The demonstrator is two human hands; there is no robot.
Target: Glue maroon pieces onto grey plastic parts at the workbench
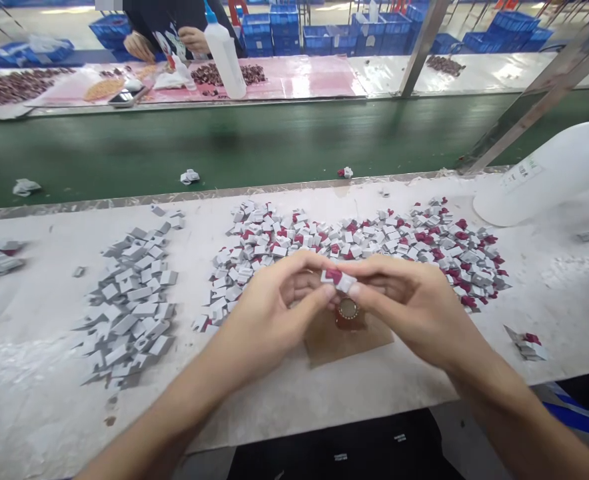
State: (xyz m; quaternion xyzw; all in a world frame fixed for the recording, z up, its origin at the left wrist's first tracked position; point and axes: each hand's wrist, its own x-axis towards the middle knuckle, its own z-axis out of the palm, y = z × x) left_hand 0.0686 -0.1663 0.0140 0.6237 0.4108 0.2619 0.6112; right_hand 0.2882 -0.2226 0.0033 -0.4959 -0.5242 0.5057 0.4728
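Both hands meet over the table around one small white and dark-red piece (338,279). My left hand (284,300) pinches its left side between thumb and fingers. On the piece's right side, my right hand (409,300) is closed in the same way. Just beneath the fingertips is a small brown-red object with a round beaded top (348,309), on a brown sheet (324,347). Behind the hands spreads a pile of white and dark-red pieces (374,233). To the left is a heap of plain white-grey pieces (134,300).
A large white bottle (549,173) leans at the right. Beyond the table (274,413) runs a green belt (274,147) with a few small pieces. A person's hands (192,40) are across it, near a glue bottle (226,60). A metal post (422,47) stands behind.
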